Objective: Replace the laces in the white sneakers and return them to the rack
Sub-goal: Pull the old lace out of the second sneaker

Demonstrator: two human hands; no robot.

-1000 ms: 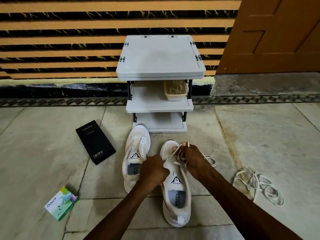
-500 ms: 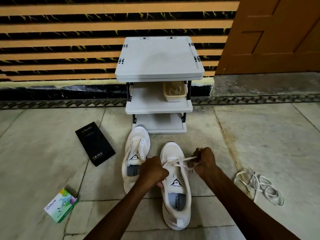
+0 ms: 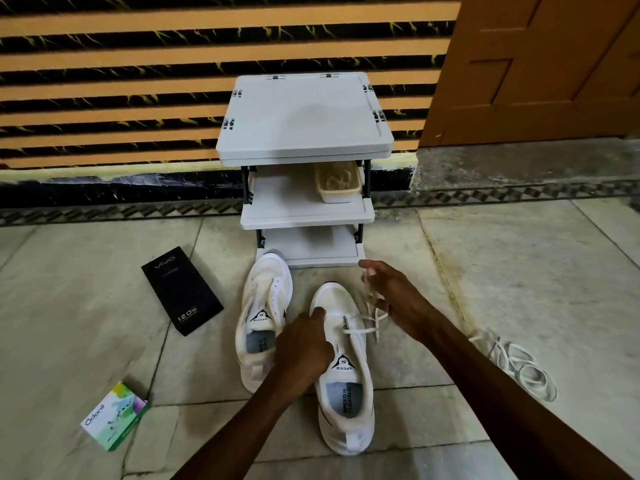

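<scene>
The first sneaker (image 3: 266,292) lay on the floor (image 3: 104,306), its toe against the rack (image 3: 304,140) base; the second sneaker (image 3: 346,379) lay just short of the rack. The left hand (image 3: 301,351) gripped the second sneaker's upper with curled fingers. The right hand (image 3: 394,296), fingers half spread, pinched its lace (image 3: 360,330).

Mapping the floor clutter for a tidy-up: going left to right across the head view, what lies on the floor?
Green Odonil box → black vivo box → first white sneaker → second white sneaker → loose pile of laces.
</scene>
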